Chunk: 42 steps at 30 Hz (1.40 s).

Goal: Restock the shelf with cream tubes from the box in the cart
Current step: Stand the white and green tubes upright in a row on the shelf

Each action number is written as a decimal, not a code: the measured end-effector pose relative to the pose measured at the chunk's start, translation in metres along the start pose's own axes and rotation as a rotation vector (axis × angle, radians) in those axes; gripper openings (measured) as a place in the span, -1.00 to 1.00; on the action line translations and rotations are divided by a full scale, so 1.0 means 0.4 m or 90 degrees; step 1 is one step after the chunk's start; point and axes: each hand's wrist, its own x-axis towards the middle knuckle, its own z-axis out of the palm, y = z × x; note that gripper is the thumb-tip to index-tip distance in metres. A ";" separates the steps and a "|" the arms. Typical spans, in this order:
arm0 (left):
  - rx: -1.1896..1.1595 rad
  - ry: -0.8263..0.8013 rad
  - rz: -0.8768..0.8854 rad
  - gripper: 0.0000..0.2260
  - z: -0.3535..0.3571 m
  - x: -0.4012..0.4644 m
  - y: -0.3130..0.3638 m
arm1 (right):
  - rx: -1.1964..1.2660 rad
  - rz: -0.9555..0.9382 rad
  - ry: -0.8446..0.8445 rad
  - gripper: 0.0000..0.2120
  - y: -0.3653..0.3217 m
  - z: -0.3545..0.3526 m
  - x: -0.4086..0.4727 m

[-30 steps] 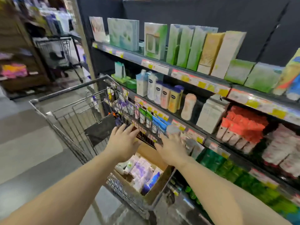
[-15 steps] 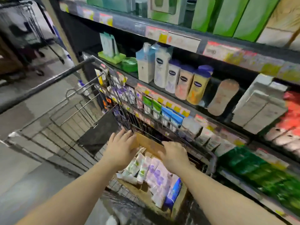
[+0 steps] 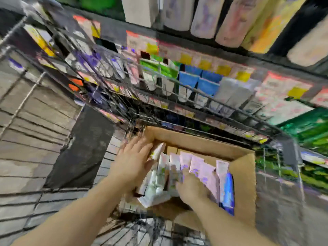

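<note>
Head view is showing cream tubes [image 3: 195,167] standing packed in the box [image 3: 245,176] inside the cart [image 3: 276,132], crimped ends pointing up. Left hand [image 3: 133,162] is lying flat against them; right hand [image 3: 191,189] is reaching among them, its grasp unclear.

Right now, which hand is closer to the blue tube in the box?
Right. The right hand is down among the tubes, just left of the blue tube. The left hand is at the box's far left side.

One box [image 3: 245,183], one cart [image 3: 58,142], two hands [image 3: 132,161].
</note>
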 end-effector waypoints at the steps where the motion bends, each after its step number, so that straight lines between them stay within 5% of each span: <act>1: -0.010 -0.004 0.015 -0.50 0.028 0.012 -0.017 | -0.016 0.016 0.001 -0.52 -0.003 0.027 0.013; 9: -0.084 -0.007 0.062 -0.53 0.110 0.037 -0.049 | 0.058 0.110 0.070 -0.42 -0.020 0.107 0.047; 14: -0.058 -0.010 0.052 -0.44 0.055 0.004 -0.019 | 0.215 0.014 0.140 -0.49 -0.065 -0.008 -0.041; 18: -0.417 -0.161 -0.046 -0.32 -0.018 0.016 -0.004 | 0.267 -0.118 0.141 -0.43 -0.136 -0.097 -0.114; 21: -0.660 -0.184 -0.081 -0.82 -0.069 0.007 0.004 | 0.239 -0.206 0.149 -0.40 -0.175 -0.122 -0.130; 23: -0.721 -0.149 -0.101 -0.91 -0.090 0.000 -0.002 | 0.231 -0.234 0.148 -0.39 -0.176 -0.120 -0.122; 32: -0.649 0.010 -0.210 -0.89 -0.002 0.006 -0.143 | 0.167 0.051 0.011 -0.62 -0.098 0.081 0.031; 42: -0.655 0.012 -0.212 -0.91 0.035 -0.002 -0.164 | 0.189 0.116 -0.038 -0.63 -0.108 0.094 0.096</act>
